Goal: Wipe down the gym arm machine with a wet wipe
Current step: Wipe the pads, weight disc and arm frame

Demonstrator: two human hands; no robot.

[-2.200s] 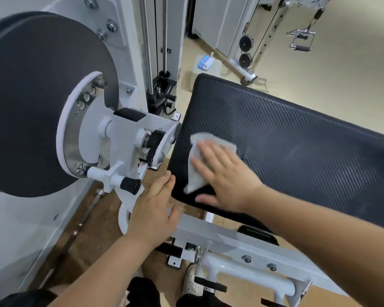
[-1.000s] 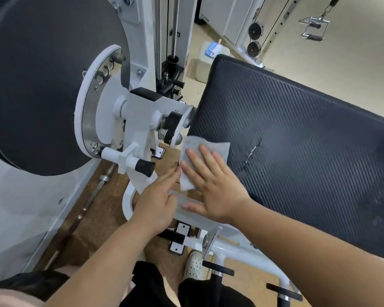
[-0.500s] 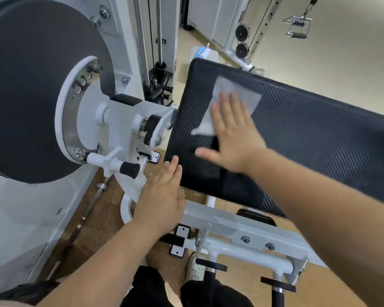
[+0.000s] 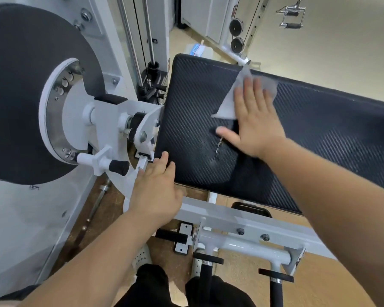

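Head view: the wet wipe (image 4: 225, 105) is pressed onto the black arm pad (image 4: 193, 129), near its far edge, by the flat right hand (image 4: 255, 122). The pad's near corner is touched by the straight-fingered left hand (image 4: 156, 193). Print on the blue-labelled pack (image 4: 197, 49) beyond is too blurred to be read.

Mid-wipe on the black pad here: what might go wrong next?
1. The white wet wipe is only pressed under the flat right hand, with one corner at the far edge of the black textured pad; it may slip off.
2. The small tear in the pad lies near the thumb; the wipe may snag there.
3. The left hand rests by the white pivot bracket; fingers may get pinched if it swings.
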